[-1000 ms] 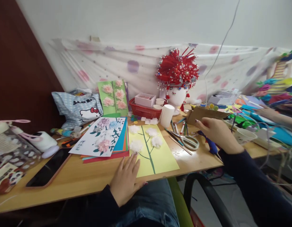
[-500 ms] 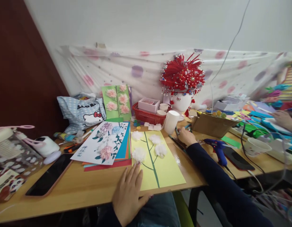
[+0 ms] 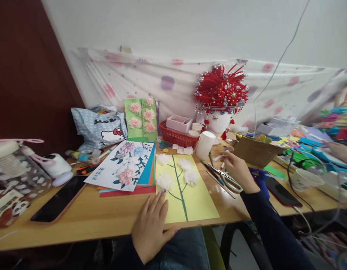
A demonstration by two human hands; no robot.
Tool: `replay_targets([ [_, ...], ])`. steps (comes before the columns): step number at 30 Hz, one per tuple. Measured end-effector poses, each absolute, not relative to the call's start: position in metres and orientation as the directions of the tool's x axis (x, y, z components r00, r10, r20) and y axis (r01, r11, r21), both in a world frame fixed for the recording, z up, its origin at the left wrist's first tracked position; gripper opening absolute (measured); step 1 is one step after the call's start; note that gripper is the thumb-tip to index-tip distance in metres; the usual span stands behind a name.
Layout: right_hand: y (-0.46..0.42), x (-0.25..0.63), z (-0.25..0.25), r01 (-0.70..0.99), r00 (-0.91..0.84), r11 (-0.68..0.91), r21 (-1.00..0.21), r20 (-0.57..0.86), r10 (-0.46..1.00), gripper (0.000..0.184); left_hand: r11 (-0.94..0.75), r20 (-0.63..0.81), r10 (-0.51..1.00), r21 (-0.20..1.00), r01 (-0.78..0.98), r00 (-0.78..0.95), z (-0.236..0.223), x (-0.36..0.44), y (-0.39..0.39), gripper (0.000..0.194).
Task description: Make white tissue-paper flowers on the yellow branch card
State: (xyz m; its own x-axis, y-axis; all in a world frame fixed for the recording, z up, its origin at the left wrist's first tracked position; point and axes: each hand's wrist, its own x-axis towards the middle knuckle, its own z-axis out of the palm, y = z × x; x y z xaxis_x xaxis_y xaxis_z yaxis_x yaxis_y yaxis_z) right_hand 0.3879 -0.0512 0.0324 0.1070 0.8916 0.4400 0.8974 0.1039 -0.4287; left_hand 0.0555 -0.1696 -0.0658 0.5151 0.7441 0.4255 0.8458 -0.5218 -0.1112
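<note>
Right hand (image 3: 235, 165): fingers nearly closed, apparently pinching 1 slim white item (image 3: 217, 158); raised from among the pens (image 3: 211, 159) since 0.5 s ago, so that reach seems finished. Yellow sheet (image 3: 201, 202): 1, flat at the table's (image 3: 119, 210) front, unaltered. Left hand (image 3: 151, 219): spread, grasping nothing, still on the sheet's lower-left edge. Scissors (image 3: 221, 173): 1 pair, beside right hand. White flowers (image 3: 191, 178): 4, on sheet.

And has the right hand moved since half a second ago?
Yes. The right hand has shifted rightward, farther from the standing white cylinder.
</note>
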Motion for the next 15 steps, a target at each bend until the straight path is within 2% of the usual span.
replay_targets([
  [3, -0.061, 0.379, 0.031, 0.915, -0.050, 0.226, -0.336, 0.459, 0.887, 0.040, -0.519, 0.453, 0.734, -0.107, 0.848, 0.506, -0.067, 0.056, -0.170, 0.064],
  [7, -0.061, 0.359, 0.019, 0.932, -0.239, 0.302, -0.203, 0.284, 0.929, 0.033, -0.507, 0.481, 0.736, -0.074, 0.858, 0.477, -0.067, 0.057, -0.170, 0.064],
  [11, -0.057, 0.345, 0.009, 0.944, -0.295, 0.314, -0.105, 0.160, 0.942, 0.037, -0.499, 0.510, 0.730, -0.055, 0.865, 0.454, -0.066, 0.058, -0.171, 0.065],
  [13, -0.062, 0.345, 0.012, 0.945, -0.288, 0.310, -0.107, 0.182, 0.940, 0.037, -0.501, 0.511, 0.728, -0.058, 0.864, 0.457, -0.065, 0.058, -0.171, 0.064],
  [15, -0.073, 0.355, 0.020, 0.942, -0.253, 0.302, -0.146, 0.278, 0.926, 0.030, -0.506, 0.507, 0.723, -0.072, 0.859, 0.469, -0.064, 0.057, -0.171, 0.061],
])
